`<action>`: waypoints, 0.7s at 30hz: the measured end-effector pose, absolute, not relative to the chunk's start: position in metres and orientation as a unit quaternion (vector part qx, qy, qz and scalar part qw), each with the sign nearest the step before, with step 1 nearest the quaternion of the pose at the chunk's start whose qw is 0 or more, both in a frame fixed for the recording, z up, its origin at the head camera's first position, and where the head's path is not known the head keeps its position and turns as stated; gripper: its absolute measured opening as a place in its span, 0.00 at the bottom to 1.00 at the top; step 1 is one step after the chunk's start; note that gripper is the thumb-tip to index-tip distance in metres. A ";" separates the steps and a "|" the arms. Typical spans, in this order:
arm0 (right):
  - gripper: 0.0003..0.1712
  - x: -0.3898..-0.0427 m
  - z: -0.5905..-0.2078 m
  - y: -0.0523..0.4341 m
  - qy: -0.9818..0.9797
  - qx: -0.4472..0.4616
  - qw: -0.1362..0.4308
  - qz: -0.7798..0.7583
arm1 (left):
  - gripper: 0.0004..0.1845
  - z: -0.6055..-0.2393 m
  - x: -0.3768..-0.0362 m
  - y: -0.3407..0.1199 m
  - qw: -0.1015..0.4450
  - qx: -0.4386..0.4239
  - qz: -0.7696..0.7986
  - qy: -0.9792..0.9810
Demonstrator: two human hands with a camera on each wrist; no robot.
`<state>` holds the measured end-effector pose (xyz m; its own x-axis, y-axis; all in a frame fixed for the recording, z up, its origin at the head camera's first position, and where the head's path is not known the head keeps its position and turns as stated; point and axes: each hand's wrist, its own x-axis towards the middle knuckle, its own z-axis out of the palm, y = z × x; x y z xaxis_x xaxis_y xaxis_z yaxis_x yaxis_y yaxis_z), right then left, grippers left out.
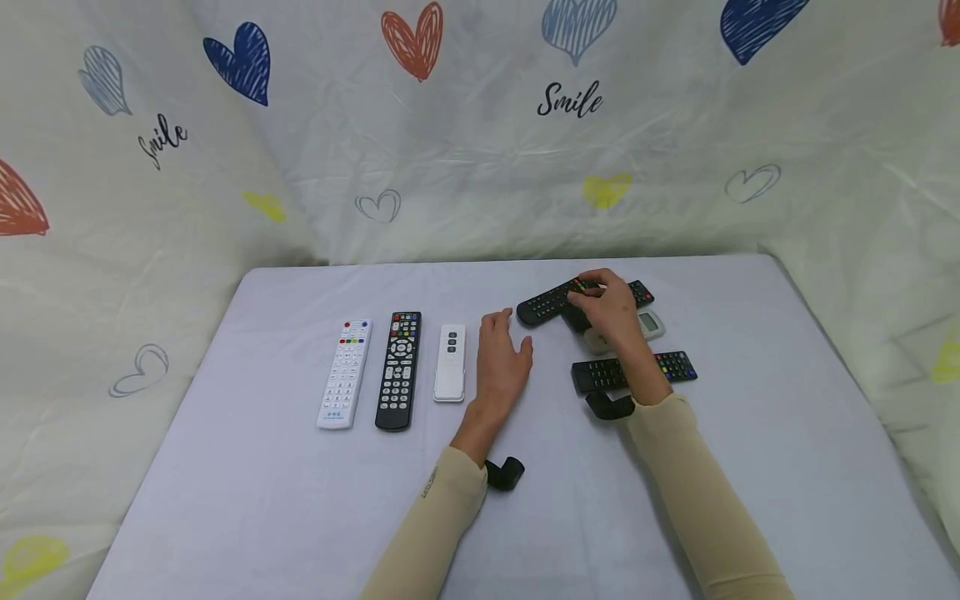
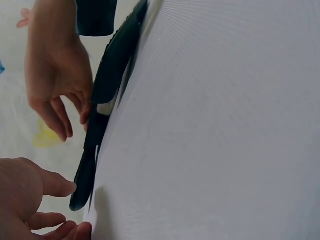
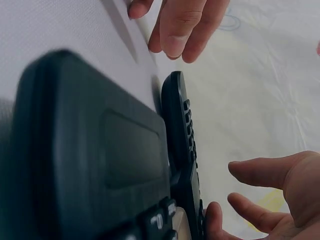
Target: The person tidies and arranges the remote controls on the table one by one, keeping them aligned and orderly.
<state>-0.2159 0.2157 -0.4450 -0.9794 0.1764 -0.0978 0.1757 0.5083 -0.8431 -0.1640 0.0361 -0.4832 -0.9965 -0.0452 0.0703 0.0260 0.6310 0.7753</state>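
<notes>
From my station I saw the right hand point(image 1: 611, 312) over a long black remote point(image 1: 551, 302), its fingers spread and bent above the buttons, with at most one fingertip near them and no grip on the body. This remote lay slanted, its near end pointing toward the left hand point(image 1: 501, 360). The left hand rested flat on the table point(image 1: 262, 500) with fingers relaxed and slightly apart, holding nothing. Under the right palm there was a white remote point(image 1: 651, 323), partly hidden, and below the right wrist lay another black remote point(image 1: 633, 372). On the outer side of the left hand stood a row: a small white remote point(image 1: 450, 362), a black remote with many buttons point(image 1: 398, 369), and a long white remote point(image 1: 345, 373).
</notes>
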 end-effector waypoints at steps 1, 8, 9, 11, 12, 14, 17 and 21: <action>0.28 -0.216 -0.445 0.216 -0.869 -0.103 -0.004 0.485 | 0.31 -0.483 -0.165 0.036 0.038 0.006 -0.429 -0.903; 0.30 -0.219 -0.443 0.219 -0.872 -0.100 -0.026 0.479 | 0.33 -0.481 -0.170 0.039 0.025 -0.001 -0.414 -0.910; 0.31 -0.219 -0.443 0.219 -0.872 -0.100 -0.030 0.478 | 0.34 -0.481 -0.171 0.040 0.025 -0.003 -0.413 -0.911; 0.32 -0.220 -0.442 0.220 -0.871 -0.102 -0.038 0.479 | 0.34 -0.480 -0.172 0.041 0.025 -0.005 -0.407 -0.913; 0.33 -0.220 -0.441 0.221 -0.871 -0.103 -0.043 0.479 | 0.35 -0.480 -0.172 0.041 0.024 -0.004 -0.403 -0.915; 0.34 -0.221 -0.439 0.222 -0.869 -0.104 -0.054 0.480 | 0.35 -0.480 -0.173 0.042 0.021 -0.003 -0.398 -0.917; 0.35 -0.221 -0.437 0.224 -0.870 -0.099 -0.066 0.478 | 0.35 -0.481 -0.175 0.042 0.020 -0.004 -0.394 -0.919; 0.35 -0.221 -0.434 0.226 -0.870 -0.091 -0.078 0.479 | 0.35 -0.481 -0.176 0.042 0.024 -0.005 -0.391 -0.920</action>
<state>-0.2212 0.2255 -0.4340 -0.9712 0.0848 -0.2225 0.2333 0.5252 -0.8184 -0.1760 0.0416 -0.4813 -0.9988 -0.0102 0.0486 0.0278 0.6947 0.7187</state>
